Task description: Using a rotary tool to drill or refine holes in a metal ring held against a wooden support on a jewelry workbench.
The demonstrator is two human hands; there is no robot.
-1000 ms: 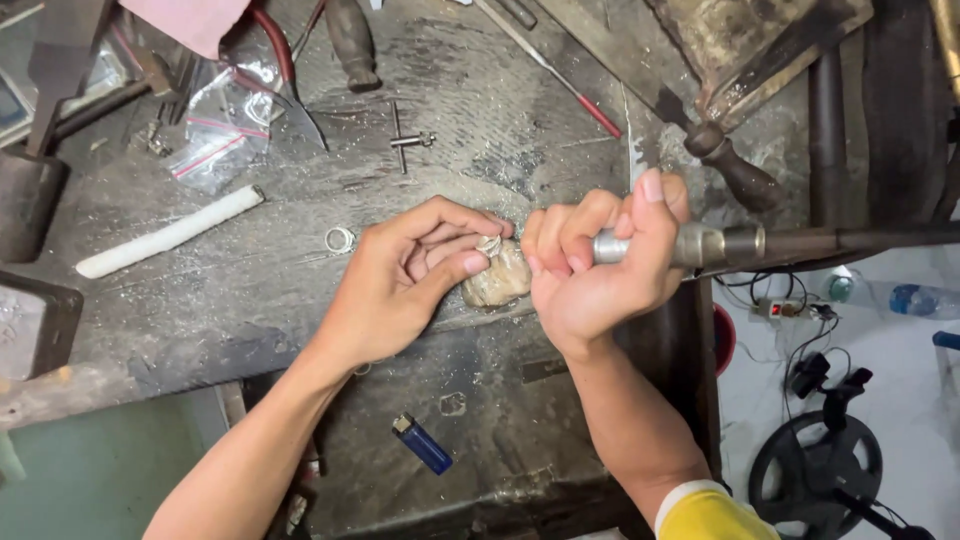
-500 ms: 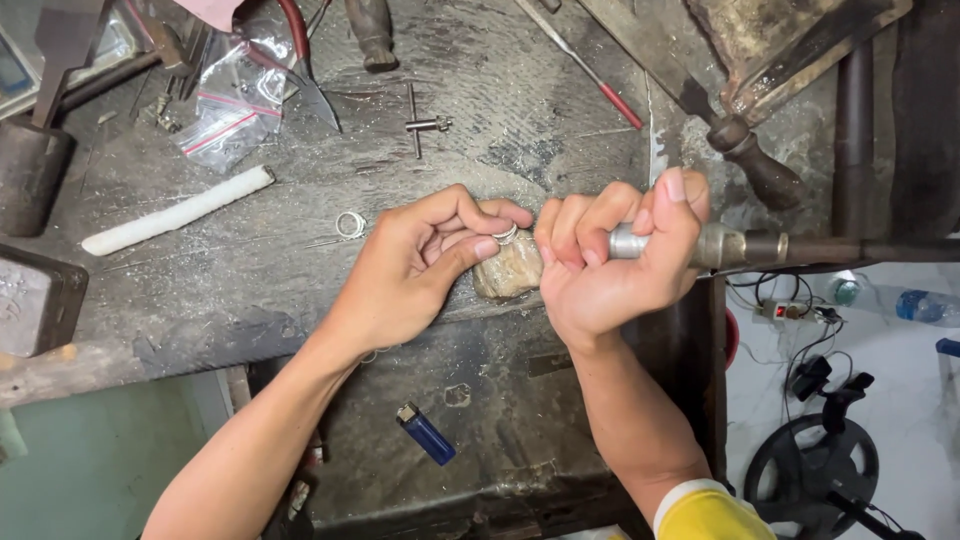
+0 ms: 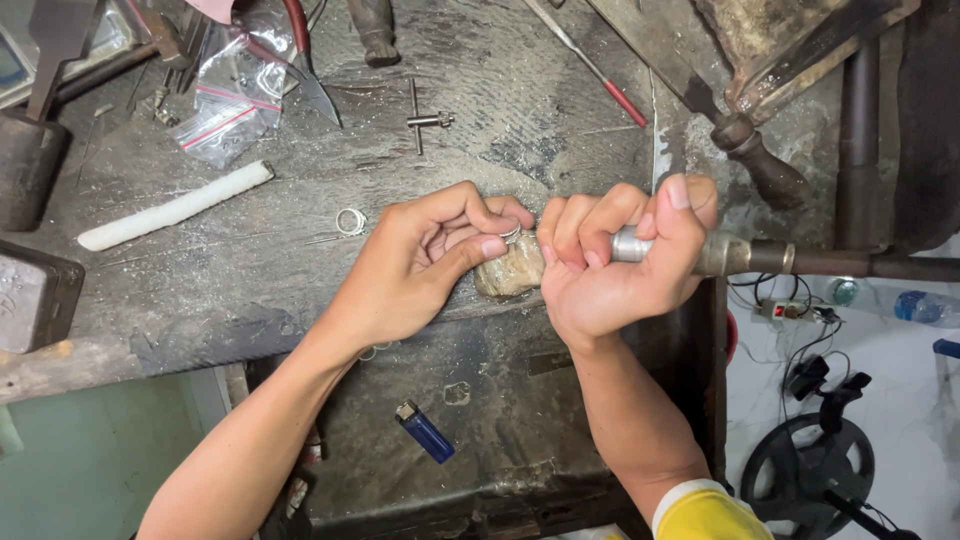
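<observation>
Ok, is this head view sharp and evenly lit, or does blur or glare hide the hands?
Head view: soft, even light; left hand and right hand are sharp, without motion blur. Mild sheen on the metal handpiece; the small ring is nearly hidden by fingertips. The floor at right looks brighter, slightly washed.

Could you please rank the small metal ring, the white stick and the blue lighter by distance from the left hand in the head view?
From the left hand:
1. Small metal ring, just left of the knuckles.
2. Blue lighter, below on the lower ledge.
3. White stick, far left.
</observation>
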